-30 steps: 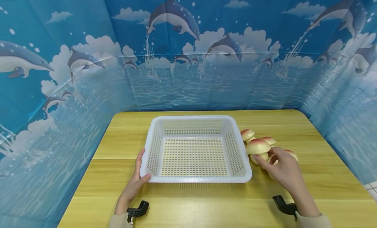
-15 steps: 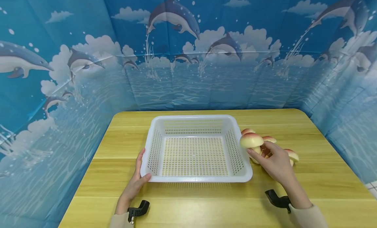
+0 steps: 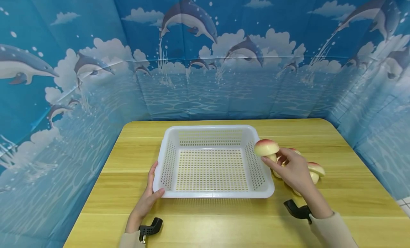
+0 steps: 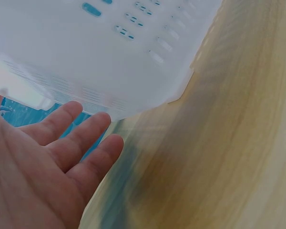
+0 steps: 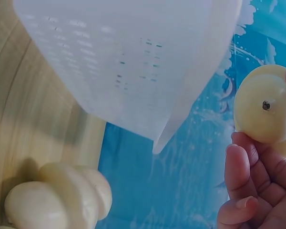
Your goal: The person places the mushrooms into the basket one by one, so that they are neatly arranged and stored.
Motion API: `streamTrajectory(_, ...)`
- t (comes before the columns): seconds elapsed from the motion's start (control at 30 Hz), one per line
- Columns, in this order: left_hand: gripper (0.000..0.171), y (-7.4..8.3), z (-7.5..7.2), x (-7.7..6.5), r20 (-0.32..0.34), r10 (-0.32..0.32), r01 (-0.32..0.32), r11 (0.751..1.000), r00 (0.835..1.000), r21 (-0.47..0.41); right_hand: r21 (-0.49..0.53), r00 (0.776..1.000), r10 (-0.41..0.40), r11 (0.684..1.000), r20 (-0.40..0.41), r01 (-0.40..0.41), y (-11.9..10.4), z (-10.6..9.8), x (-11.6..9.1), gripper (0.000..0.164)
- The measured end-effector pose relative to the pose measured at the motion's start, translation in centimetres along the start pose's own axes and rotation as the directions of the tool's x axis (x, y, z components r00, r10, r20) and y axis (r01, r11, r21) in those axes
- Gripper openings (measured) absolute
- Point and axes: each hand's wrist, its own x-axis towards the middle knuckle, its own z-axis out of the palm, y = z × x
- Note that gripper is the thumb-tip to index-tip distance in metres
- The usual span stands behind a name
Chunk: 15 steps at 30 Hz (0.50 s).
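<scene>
My right hand (image 3: 293, 169) pinches a toy mushroom (image 3: 267, 147) by its pale stem, its rounded cap pale yellow with a red top. It hangs at the right rim of a white plastic basket (image 3: 211, 195). The right wrist view shows the mushroom's stem end (image 5: 264, 107), with a dark spot, above curled fingers (image 5: 238, 164). At the basket's front left corner is my left hand (image 3: 148, 198), thumb on the rim and fingers along the outer side. Those fingers (image 4: 81, 138) look extended and spread under the basket wall (image 4: 86, 52) in the left wrist view.
More toy mushrooms (image 3: 315, 168) lie on the wooden table (image 3: 224, 223) right of the basket, partly behind my right hand. Perforated walls and floor (image 3: 211, 171) form the basket's inside, where nothing lies. A blue dolphin-print curtain (image 3: 205, 91) surrounds the table's back and sides.
My right hand has lifted the mushroom up and left, from the pile to the basket's right rim. The left hand and the basket have stayed in place.
</scene>
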Motion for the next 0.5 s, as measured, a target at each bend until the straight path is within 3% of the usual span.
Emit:
streamTrajectory(0.2,0.084,0.1,0.0,0.1,0.0,-0.007,0.007,1.0,1.0,-0.004,0.022,0.999,-0.019,1.0,0.032,0.019,-0.4,0.2,0.7,0.031)
streamTrajectory(0.5,0.084,0.1,0.1,0.0,-0.005,-0.009,0.009,1.0,1.0,0.008,0.071,0.992,-0.049,0.997,0.117,0.041,-1.6,0.4,1.5,0.023)
